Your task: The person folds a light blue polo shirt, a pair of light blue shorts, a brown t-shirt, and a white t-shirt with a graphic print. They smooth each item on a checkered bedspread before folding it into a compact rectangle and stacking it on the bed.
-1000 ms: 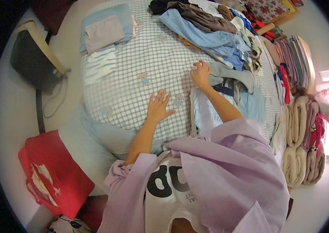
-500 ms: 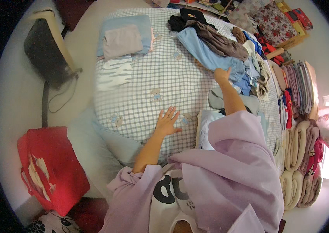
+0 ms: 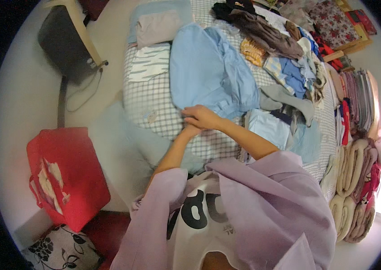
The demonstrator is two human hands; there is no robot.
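A light blue garment (image 3: 199, 67) lies spread and creased over the middle of the bed; its exact cut is unclear. My right hand (image 3: 205, 118) reaches across to its near edge, with the fingers bent around the cloth there. Under and just nearer than it is my left hand (image 3: 191, 131), whose fingers are mostly hidden behind the right one. Left of the garment lies a folded white piece with green-grey stripes (image 3: 150, 63). Beyond that, a folded beige cloth (image 3: 158, 27) rests on a folded blue one (image 3: 138, 10).
Loose clothes, including a brown garment (image 3: 267, 33) and a grey one (image 3: 289, 101), heap along the bed's right side. A folded pale blue piece (image 3: 269, 128) sits near my right forearm. A red fabric bag (image 3: 80, 180) stands at left; rolled blankets (image 3: 351, 166) are stacked at right.
The light blue garment has come off the heap at the right and now lies across the bed's middle. My right hand has moved left with it, over my left hand. The view has shifted slightly.
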